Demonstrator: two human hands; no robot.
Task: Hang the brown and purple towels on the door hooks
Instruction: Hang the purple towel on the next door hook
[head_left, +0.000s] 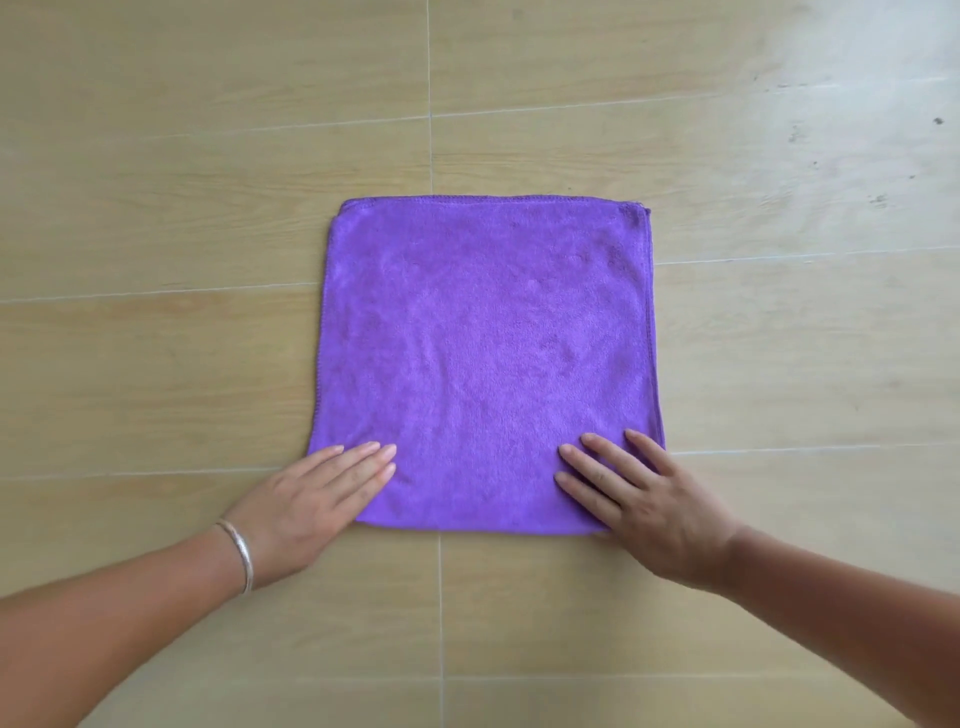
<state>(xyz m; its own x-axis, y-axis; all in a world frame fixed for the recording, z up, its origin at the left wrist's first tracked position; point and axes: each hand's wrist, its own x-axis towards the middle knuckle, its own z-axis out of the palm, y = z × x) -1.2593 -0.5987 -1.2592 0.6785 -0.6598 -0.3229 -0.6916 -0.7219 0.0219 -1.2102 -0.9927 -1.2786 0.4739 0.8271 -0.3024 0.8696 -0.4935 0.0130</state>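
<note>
Both grips are released, the left hand and right hand pressing flat with straight fingers on the 7 and 5 o'clock corners of the purple towel, which lies spread on the floor.

We have a single view, from a camera worn on the head, looking almost straight down at the floor from close above. Both forearms reach in from the bottom edge, and the fingers lie low in the picture, with floor beyond them.
</note>
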